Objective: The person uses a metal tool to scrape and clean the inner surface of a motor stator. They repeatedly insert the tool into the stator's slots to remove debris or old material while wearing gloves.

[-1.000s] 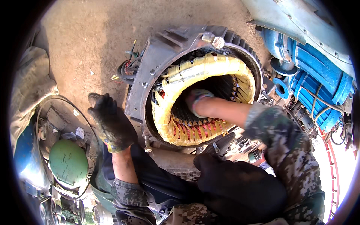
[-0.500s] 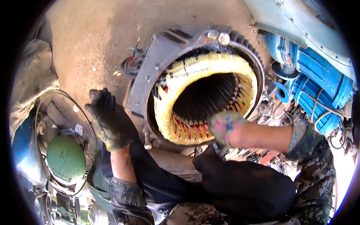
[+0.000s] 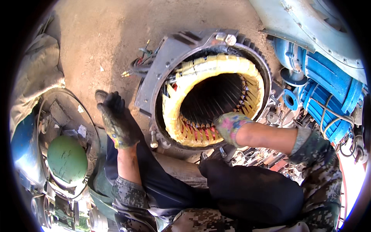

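A large grey motor housing [image 3: 154,92] lies with its round end facing up, showing a yellow-wrapped winding ring [image 3: 251,85] with red coils around a dark ridged bore [image 3: 208,96]. My right hand [image 3: 231,127], in a floral glove, rests at the ring's lower right edge; its fingertips are hidden. My left hand [image 3: 119,121], in a grimy dark glove, is left of the housing over my trouser leg, fingers loosely bent and nothing visible in them. Wire leads [image 3: 141,63] stick out from the housing's upper left.
Blue pump castings [image 3: 326,77] and a pale metal casing [image 3: 313,23] crowd the right, above scattered metal parts [image 3: 279,164]. At left are a tan cloth [image 3: 38,73], a green rounded object [image 3: 66,158] and a blue metal body [image 3: 25,143]. Dusty ground [image 3: 92,38] surrounds the motor's upper side.
My right hand has come out of the bore, down and right onto the ring's lower right edge. My left hand has shifted slightly, staying left of the housing.
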Available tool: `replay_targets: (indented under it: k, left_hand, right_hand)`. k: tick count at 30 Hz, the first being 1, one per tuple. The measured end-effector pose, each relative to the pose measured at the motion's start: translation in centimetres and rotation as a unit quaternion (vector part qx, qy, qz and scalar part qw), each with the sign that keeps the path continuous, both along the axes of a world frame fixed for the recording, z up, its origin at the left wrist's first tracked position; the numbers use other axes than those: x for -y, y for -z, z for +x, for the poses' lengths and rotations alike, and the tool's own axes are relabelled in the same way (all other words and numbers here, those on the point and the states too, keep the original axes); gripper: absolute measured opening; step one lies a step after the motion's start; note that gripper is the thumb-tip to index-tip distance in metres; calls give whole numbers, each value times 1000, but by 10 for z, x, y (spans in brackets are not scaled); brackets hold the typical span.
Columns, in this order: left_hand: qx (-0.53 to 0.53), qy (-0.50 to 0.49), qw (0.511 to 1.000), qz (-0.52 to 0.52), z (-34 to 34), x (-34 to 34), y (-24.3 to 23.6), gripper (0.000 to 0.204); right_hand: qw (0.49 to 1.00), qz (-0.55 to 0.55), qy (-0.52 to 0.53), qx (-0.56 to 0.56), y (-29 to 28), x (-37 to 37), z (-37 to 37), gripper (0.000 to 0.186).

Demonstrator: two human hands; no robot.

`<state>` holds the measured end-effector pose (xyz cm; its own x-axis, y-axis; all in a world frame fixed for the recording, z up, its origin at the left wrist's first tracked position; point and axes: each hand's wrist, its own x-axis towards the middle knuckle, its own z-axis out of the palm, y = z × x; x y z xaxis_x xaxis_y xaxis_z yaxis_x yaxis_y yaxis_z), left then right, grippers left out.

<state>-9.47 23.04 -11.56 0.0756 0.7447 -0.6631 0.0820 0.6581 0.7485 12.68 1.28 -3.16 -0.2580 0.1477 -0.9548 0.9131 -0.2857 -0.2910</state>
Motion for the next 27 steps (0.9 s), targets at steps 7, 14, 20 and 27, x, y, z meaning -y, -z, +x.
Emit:
replay_targets:
  k: [7,14,20,27]
  left_hand:
    - [17,9,999,36,0,1,9,74]
    - [42,22,998,-39,8,5,22,78]
    - [-10,15,1000,1,6,7,13,78]
    - [-43,11,998,43,-2,-3,2,72]
  right_hand:
    - [991,-67,114,-7,19,3,-5,28]
    - [989,-48,136,-30,61,60,-2,23]
    - [993,-81,83,-39,31,4,3,30]
    - [997,-58,43,-35,-10,-3,10,23]
